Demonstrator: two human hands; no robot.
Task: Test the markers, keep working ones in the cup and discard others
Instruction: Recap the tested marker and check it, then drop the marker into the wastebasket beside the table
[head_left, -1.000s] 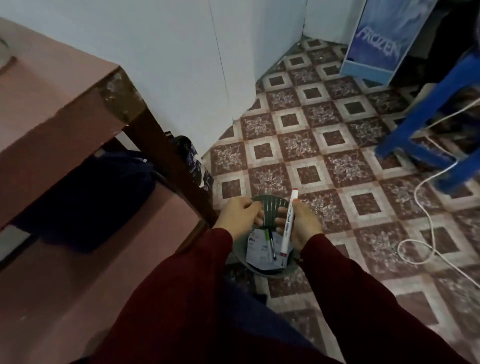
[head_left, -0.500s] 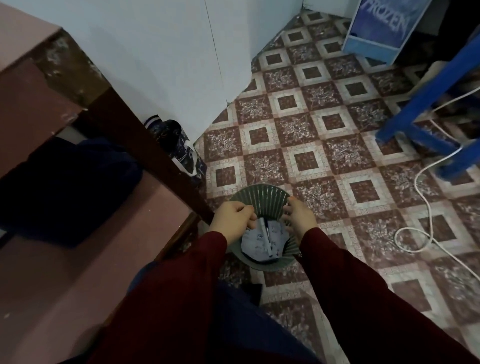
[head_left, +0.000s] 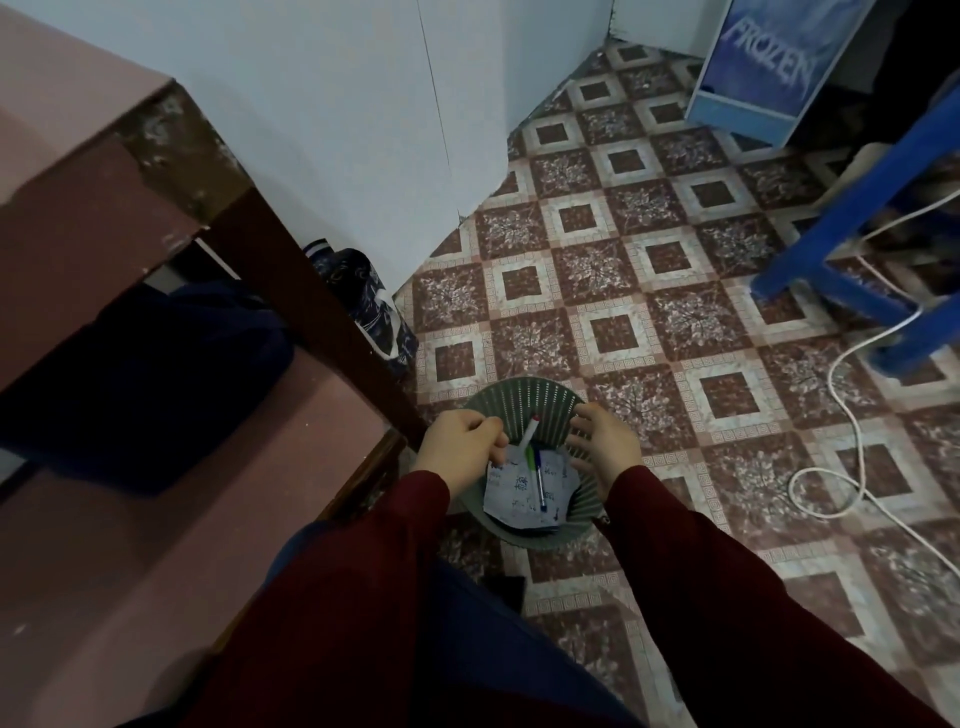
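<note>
Our right hand (head_left: 605, 447) spreads over the green wastebasket (head_left: 519, 400), where the white marker (head_left: 530, 435) leans between our hands, presumably discarded as dead. Our left hand (head_left: 460, 441) is curled; whether it pinches anything, we cannot tell.

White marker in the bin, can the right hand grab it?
Probably yes. The white marker pokes up in the open green bin, and the right hand is open just beside it, with nothing between them.

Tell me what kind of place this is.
Probably a room in a home, beside a desk: maroon patterned floor tiles, a worn brown wooden desk, a green perforated plastic wastebasket and a blue FROZEN-printed box.
</note>
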